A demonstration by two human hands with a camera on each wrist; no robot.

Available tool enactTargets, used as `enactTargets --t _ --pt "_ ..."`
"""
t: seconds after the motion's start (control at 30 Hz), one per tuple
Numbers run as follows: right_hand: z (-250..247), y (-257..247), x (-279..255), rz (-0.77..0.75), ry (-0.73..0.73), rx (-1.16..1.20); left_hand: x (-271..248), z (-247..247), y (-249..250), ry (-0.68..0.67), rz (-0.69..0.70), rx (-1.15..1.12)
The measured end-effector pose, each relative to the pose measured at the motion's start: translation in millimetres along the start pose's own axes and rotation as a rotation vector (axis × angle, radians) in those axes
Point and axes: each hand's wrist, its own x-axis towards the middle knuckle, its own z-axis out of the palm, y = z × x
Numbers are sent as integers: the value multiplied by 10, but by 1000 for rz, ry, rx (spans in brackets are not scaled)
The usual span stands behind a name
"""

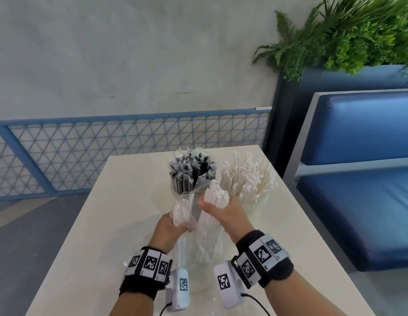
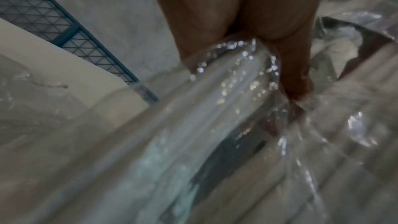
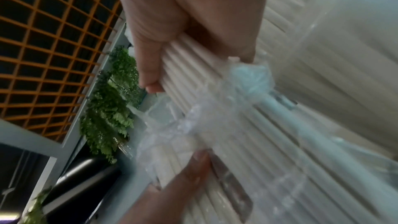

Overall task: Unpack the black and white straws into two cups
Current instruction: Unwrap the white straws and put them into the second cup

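Standing on a pale tabletop (image 1: 102, 236), the scene reads from the back forward: two cups at the far end, then the person's two hands close in over a clear bag (image 1: 203, 265) that sags down toward the near edge. The left cup holds black straws (image 1: 191, 174), many in clear wrappers; the right cup (image 1: 255, 208) is packed with white straws (image 1: 248, 176) that fan up and outward. Only a little of that cup's wall shows below them.

The relation that matters is between the right hand (image 1: 223, 215) and that right cup. The hand's fingers (image 3: 148, 67) are curled round a bundle of white straws (image 1: 215, 195), thumb on one side and the rest wrapped behind — a full, closed grip, plain in the right wrist view. The bundle's long axis runs steeply, tops tilted up and away toward the cups, lower ends running down into the bag's crumpled mouth. The white cup lies just beyond and to the right of this hand, nearer to it than to the left.

The left hand (image 1: 168, 224) sits just beside, lower and to the left, fingers closed on the bag with a smaller clump of white straws inside it; the left wrist view shows fingers (image 2: 297, 67) pinching shiny film.

My judgement: the bundle must come up along its own axis until its ends are free of the film, then swing right and forward. The cup looks nearly full — sliding in among the splayed straws may need care.
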Motion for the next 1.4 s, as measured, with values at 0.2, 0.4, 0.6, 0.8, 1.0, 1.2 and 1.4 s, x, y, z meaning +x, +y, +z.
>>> enactTargets --t 0.2,0.4,0.6,0.8,1.0,1.2,1.4 --pt "-139 -290 86 -72 252 181 19 -22 -8 12 -49 24" --pt "-308 -515 175 -140 400 486 48 -26 -13 46 -53 39" --pt "-457 -603 196 -146 540 529 55 -5 26 56 -37 24" --pt "-700 -732 224 -182 672 539 80 -97 -25 139 -51 -3" --pt "-908 -897 287 -238 746 445 75 -128 -8 175 -80 2" --pt "-912 -1111 302 -456 772 274 82 -179 -28 206 -107 33" --pt "-709 -1009 465 -488 677 -231 54 -103 62 163 -90 62"
